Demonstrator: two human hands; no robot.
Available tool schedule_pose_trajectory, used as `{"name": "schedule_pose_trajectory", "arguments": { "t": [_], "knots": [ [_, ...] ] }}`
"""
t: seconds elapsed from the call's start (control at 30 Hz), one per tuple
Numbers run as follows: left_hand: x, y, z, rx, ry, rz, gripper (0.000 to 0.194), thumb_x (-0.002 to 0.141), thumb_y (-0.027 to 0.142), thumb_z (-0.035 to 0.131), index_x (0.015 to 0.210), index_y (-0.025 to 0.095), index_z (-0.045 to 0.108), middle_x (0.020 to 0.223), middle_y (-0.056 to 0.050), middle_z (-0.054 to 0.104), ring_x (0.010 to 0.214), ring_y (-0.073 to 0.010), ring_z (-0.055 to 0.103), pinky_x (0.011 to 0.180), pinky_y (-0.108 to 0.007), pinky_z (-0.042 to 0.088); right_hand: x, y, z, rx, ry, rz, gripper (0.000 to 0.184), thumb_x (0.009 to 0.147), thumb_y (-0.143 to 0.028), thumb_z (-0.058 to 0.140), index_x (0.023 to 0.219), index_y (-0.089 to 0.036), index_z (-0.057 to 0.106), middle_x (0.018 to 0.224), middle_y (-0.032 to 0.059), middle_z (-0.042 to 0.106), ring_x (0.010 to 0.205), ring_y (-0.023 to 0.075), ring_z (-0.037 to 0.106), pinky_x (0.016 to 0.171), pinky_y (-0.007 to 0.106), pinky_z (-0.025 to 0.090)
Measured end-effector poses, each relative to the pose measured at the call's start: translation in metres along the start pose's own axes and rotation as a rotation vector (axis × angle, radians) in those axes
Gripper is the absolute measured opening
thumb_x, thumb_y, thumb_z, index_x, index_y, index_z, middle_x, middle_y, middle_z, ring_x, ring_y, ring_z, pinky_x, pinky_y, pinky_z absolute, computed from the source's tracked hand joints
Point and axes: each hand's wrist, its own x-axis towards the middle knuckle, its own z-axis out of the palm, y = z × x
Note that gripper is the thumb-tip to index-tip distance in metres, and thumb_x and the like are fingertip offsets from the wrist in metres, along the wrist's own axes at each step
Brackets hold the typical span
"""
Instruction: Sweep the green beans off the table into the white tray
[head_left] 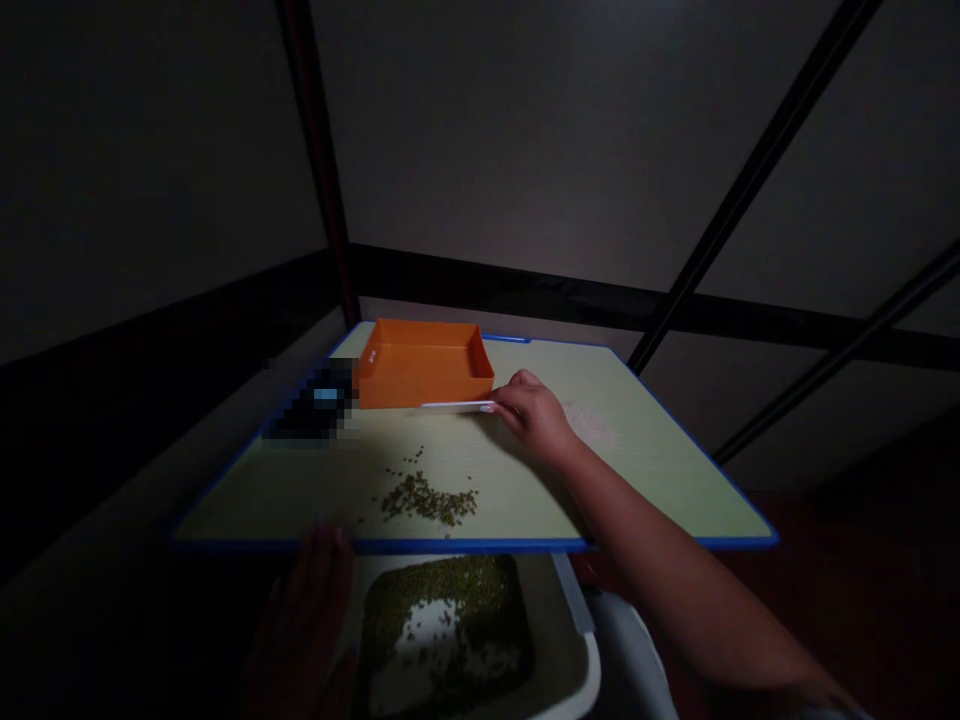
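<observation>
At the left side of the table (660,470), we see a dark thing (311,405), blurred into blocks, with a pale blue patch on it, just beside the box. Nearer to us, below the table's blue front edge, our left hand (304,595) is in deep shadow, its fingers stretched forward and close together at the left side of the tub (555,650); we cannot tell whether it grips the tub or only rests there. The tub is white, partly under the table's edge, and green grains (480,600) cover much of its floor, with a pale bare patch among them. On the table above it, we have a loose heap (427,500) of similar grains, a few strays scattered around it. Behind the heap sits the box (427,390), orange and open at the top. Just in front of its near wall is a thin white card (454,407), seen nearly edge-on; our right hand (529,410) pinches its right end between thumb and fingers, near the box's front right corner, the forearm reaching in from the lower right. Beyond that hand, we make out a whitish patch (589,422) on the tabletop, too faint to identify.
</observation>
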Motion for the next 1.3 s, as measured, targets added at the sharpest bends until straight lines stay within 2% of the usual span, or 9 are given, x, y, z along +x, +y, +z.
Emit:
{"name": "schedule_pose_trajectory", "arguments": {
  "t": [0.2, 0.37, 0.57, 0.67, 0.77, 0.93, 1.1, 1.23, 1.3],
  "knots": [
    [0.000, 0.010, 0.000, 0.042, 0.036, 0.002, 0.061, 0.094, 0.022, 0.030, 0.150, 0.031, 0.008, 0.165, -0.004, 0.011, 0.151, -0.0225, 0.013, 0.122, -0.046, 0.023, -0.003, -0.019, 0.001, 0.123, -0.047, -0.184, 0.030, 0.097, -0.034, 0.047, 0.083, -0.020, 0.070, 0.078, 0.0063, 0.070, 0.080, 0.0195, 0.059, 0.076, 0.034, 0.048],
    [0.001, 0.009, 0.001, 0.139, 0.065, 0.017, 0.063, 0.093, 0.022, 0.032, 0.151, 0.027, 0.007, 0.164, -0.009, 0.015, 0.151, -0.0233, 0.016, 0.120, -0.045, 0.029, -0.009, -0.039, 0.005, 0.196, -0.107, -0.294, 0.033, 0.100, -0.035, 0.043, 0.090, -0.019, 0.069, 0.083, 0.0066, 0.072, 0.076, 0.0160, 0.063, 0.071, 0.030, 0.050],
    [0.003, 0.004, 0.002, 0.189, 0.063, 0.018, 0.066, 0.091, 0.022, 0.032, 0.151, 0.027, 0.005, 0.163, -0.013, 0.020, 0.150, -0.0274, 0.020, 0.115, -0.051, 0.036, -0.020, -0.050, -0.003, 0.184, -0.154, -0.314, 0.034, 0.100, -0.034, 0.042, 0.091, -0.018, 0.070, 0.078, 0.0058, 0.069, 0.071, 0.0152, 0.062, 0.066, 0.028, 0.048],
    [0.003, 0.001, 0.002, 0.171, 0.045, 0.022, 0.067, 0.090, 0.022, 0.031, 0.151, 0.026, 0.004, 0.162, -0.016, 0.020, 0.150, -0.0301, 0.020, 0.115, -0.056, 0.034, -0.025, -0.052, -0.012, 0.183, -0.183, -0.314, 0.034, 0.100, -0.032, 0.041, 0.088, -0.016, 0.069, 0.076, 0.0061, 0.067, 0.070, 0.0155, 0.061, 0.067, 0.029, 0.048],
    [0.001, -0.004, 0.002, 0.157, 0.015, 0.026, 0.066, 0.090, 0.022, 0.029, 0.151, 0.028, 0.003, 0.162, -0.014, 0.020, 0.150, -0.0293, 0.019, 0.116, -0.058, 0.030, -0.032, -0.052, -0.018, 0.181, -0.187, -0.298, 0.033, 0.100, -0.031, 0.041, 0.087, -0.017, 0.068, 0.077, 0.0060, 0.067, 0.071, 0.0153, 0.061, 0.067, 0.029, 0.049],
    [0.001, -0.007, 0.001, 0.163, 0.005, 0.082, 0.066, 0.091, 0.024, 0.031, 0.151, 0.031, 0.004, 0.163, -0.010, 0.020, 0.150, -0.0272, 0.019, 0.115, -0.056, 0.033, -0.045, -0.055, -0.024, 0.168, -0.134, -0.290, 0.031, 0.099, -0.029, 0.043, 0.085, -0.017, 0.067, 0.078, 0.0071, 0.069, 0.072, 0.0163, 0.062, 0.066, 0.030, 0.050],
    [0.002, -0.003, -0.004, 0.129, -0.022, 0.026, 0.066, 0.092, 0.025, 0.032, 0.151, 0.031, 0.002, 0.165, -0.009, 0.014, 0.151, -0.0262, 0.014, 0.119, -0.055, 0.027, -0.055, -0.056, -0.024, 0.182, -0.048, -0.301, 0.028, 0.099, -0.027, 0.043, 0.088, -0.017, 0.068, 0.081, 0.0082, 0.072, 0.075, 0.0173, 0.065, 0.069, 0.031, 0.053],
    [0.000, -0.010, -0.004, 0.138, -0.083, 0.082, 0.068, 0.091, 0.029, 0.037, 0.151, 0.032, 0.004, 0.165, -0.006, 0.009, 0.151, -0.0260, 0.014, 0.119, -0.050, 0.029, -0.056, -0.054, -0.023, 0.194, 0.048, -0.310, 0.025, 0.099, -0.025, 0.045, 0.090, -0.019, 0.068, 0.088, 0.0077, 0.075, 0.082, 0.0173, 0.069, 0.075, 0.033, 0.056],
    [-0.001, -0.008, -0.003, 0.146, -0.053, 0.091, 0.069, 0.091, 0.030, 0.038, 0.151, 0.032, 0.004, 0.165, -0.007, 0.011, 0.150, -0.0266, 0.016, 0.119, -0.050, 0.030, -0.054, -0.057, -0.027, 0.162, 0.090, -0.268, 0.022, 0.097, -0.023, 0.047, 0.092, -0.019, 0.068, 0.091, 0.0077, 0.076, 0.085, 0.0179, 0.070, 0.077, 0.034, 0.057]
  ]
}}
